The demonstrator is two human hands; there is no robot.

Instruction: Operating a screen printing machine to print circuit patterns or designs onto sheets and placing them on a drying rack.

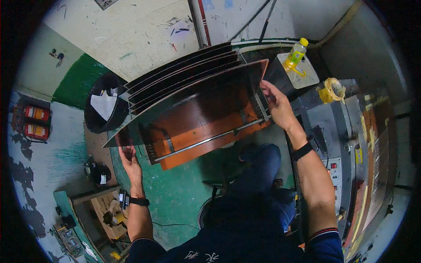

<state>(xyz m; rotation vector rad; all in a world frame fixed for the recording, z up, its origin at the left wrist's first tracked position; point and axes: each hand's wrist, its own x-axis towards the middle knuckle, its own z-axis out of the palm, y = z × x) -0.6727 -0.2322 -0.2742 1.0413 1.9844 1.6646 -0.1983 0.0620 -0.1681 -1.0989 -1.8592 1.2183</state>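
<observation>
A large dark, glossy panel (197, 98) with a thin copper-coloured edge stands tilted between my two hands. My left hand (130, 160) holds its lower left end, some fingers hidden behind the sheet. At the upper right end, my right hand (278, 107) grips the side edge. Directly behind the panel, several similar dark panels (175, 70) stand on edge in a rack with a metal rail (197, 139) and toothed side strips. Beneath the rail lies an orange-brown board (190, 154). Whether the held panel touches the rack is hard to tell.
A black bin (94, 118) with white paper stands left of the rack. At the right are a grey machine (313, 116) with switches, a yellow-capped bottle (296, 55) on a box, and a yellow tape roll (333, 89). A wooden crate (87, 197) sits lower left.
</observation>
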